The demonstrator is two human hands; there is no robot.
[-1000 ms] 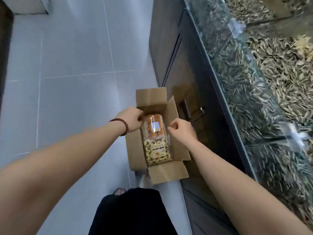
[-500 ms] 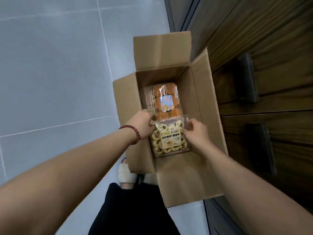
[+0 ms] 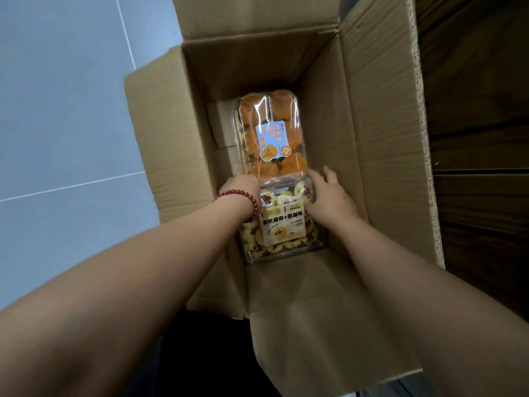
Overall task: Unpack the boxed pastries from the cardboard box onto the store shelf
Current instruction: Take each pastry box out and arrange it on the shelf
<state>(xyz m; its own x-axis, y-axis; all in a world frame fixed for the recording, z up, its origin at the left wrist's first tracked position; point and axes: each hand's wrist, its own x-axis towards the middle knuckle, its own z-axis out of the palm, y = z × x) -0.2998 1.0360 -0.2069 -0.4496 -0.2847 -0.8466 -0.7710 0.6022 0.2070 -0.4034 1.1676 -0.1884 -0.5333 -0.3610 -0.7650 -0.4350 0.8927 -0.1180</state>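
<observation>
Left hand (image 3: pixel 242 186) and right hand (image 3: pixel 329 196) moved onto the away-pointing cookie box (image 3: pixel 282 233).

Open brown cardboard box (image 3: pixel 357 138) on the floor, flaps splayed out. Inside, two clear plastic pastry packs lying flat, end to end: far one holds orange-brown round cakes (image 3: pixel 270 136) with blue label; near one holds pale yellow cookies with red-dotted centres (image 3: pixel 282 233), cream label.

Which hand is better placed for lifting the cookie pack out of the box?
Right, probably: the right hand grips the cookie pack by its side; the left hand reaches only its far corner, fingers hidden.
</observation>
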